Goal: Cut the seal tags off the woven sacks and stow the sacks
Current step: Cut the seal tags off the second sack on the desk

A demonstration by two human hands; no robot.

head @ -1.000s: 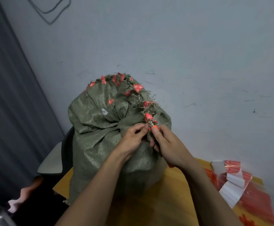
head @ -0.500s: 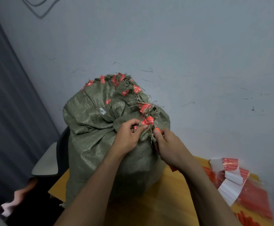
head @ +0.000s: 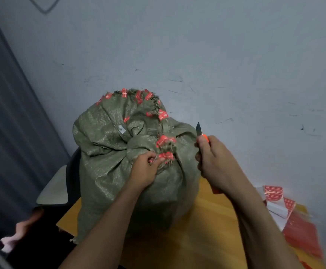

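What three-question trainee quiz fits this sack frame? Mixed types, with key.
1. True or false: the left hand holds the knife.
2. Where does the left hand grip the green sack? A) at its tied neck, by the red seal tags; B) at its base; C) nowhere.
3. Fill in: the knife blade, held in the right hand beside the sack, points ___.
Key: 1 false; 2 A; 3 upward.
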